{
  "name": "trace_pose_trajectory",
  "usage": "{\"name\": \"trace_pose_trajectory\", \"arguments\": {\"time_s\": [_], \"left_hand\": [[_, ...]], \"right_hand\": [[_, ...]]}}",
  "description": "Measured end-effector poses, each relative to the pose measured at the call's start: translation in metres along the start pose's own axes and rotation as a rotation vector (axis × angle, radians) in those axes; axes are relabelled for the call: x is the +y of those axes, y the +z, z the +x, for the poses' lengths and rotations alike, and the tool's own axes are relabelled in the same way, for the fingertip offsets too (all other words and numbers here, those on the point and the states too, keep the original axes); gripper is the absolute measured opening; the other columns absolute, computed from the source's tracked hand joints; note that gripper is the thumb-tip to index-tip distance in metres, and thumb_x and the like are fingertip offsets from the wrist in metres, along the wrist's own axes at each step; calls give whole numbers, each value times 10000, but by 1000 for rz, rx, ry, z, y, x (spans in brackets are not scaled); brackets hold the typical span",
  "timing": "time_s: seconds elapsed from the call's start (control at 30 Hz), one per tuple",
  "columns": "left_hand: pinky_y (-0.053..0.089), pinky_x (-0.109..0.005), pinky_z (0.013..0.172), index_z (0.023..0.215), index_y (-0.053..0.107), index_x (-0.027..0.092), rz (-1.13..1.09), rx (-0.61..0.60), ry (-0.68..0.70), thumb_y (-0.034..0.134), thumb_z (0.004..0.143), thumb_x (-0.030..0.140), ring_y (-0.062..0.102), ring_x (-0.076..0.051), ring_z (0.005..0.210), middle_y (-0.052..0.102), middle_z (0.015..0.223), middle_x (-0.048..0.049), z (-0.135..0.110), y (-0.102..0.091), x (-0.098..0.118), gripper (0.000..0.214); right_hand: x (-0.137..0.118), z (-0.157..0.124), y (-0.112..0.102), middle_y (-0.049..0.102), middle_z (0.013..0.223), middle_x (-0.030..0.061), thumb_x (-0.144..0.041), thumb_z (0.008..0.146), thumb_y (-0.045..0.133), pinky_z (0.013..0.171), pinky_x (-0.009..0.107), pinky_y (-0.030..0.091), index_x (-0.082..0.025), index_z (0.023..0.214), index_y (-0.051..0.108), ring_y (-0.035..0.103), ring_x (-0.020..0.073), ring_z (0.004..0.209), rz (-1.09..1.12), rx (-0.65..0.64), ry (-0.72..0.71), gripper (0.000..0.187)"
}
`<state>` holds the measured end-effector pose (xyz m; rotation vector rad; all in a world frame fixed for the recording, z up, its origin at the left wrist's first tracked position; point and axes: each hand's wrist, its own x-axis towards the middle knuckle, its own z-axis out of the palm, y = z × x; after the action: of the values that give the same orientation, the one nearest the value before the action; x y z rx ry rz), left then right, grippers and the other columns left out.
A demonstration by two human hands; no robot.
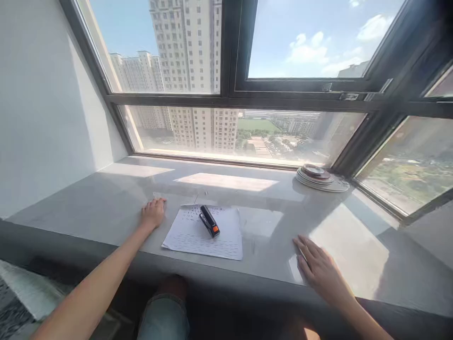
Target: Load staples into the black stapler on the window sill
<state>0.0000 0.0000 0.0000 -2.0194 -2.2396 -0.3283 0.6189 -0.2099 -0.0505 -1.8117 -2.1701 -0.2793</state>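
Stapler (pixel 209 221): frame centre, atop papers (pixel 219 245) | axis: upper left to lower right | person's left hand (pixel 153 212) nearer, left of it; right hand (pixel 318 269) farther, lower right | both palm-down on sill (pixel 106 208), fingers loosely extended, nothing visibly held

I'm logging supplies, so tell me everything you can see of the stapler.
The stapler is black, apparently plastic, with an orange patch at its near end. A slim lower part shows along its left. It lies slanted on the papers, its far end angled leftward. Neither left hand nor right hand touches it.
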Motion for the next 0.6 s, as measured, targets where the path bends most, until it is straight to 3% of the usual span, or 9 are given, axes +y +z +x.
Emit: {"name": "trace_pose_trajectory", "arguments": {"time_s": [0.6], "left_hand": [[428,-537,1097,1394,546,289,44,-65,-51,342,1020,239,552,-289,1276,591,1440,-67,10,-5,-4,429]], "right_hand": [[-18,8,-22,493,1587,83,-349,1042,382,1170,532,375,-263,1505,533,452,297,1455,38,-26,103,494]]}}
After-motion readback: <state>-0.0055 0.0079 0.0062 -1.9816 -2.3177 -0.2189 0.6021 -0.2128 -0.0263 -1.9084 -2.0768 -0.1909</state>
